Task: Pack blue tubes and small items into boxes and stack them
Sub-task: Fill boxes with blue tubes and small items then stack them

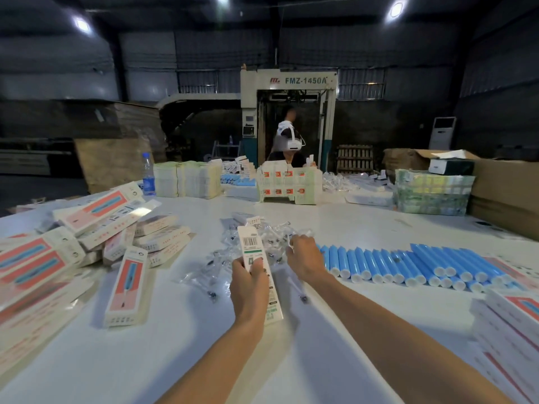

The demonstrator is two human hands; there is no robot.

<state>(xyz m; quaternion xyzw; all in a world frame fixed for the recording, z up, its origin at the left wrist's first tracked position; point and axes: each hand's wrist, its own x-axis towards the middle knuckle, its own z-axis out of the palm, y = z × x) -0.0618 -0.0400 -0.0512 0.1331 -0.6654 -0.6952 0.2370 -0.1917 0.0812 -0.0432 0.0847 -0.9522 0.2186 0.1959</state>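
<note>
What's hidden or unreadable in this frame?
All head view:
1. The right hand: its own fingers hide what it takes from the clear packets.
2. The left hand covers the held box at its middle; contents unseen.
3. The box stack at right is cut off by the frame edge.
4. Box print is too small to read.

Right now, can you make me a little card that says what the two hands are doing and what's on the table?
left hand: holds a white box, barcode up
right hand: reaches into clear packets, grip unclear
blue tubes: lying in a row on the right
other boxes: heaped on the left
table: white
</note>
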